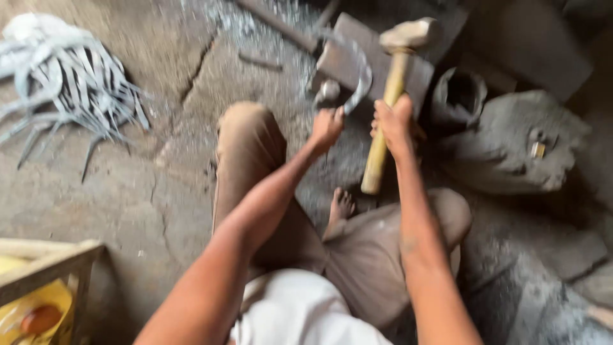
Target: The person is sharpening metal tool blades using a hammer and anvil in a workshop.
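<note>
Right hand [394, 124] grips hammer [391, 96]; left hand [327, 126] holds sickle blade [359, 76].

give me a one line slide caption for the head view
Seated on the ground, right hand raises a wooden-handled hammer while left hand holds a curved blade on the block.

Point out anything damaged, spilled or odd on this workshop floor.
The floor is cracked, a long split running near the pile of curved blades. Grey metal dust is strewn beyond the anvil block. A bare foot sits close below the raised hammer.
</note>
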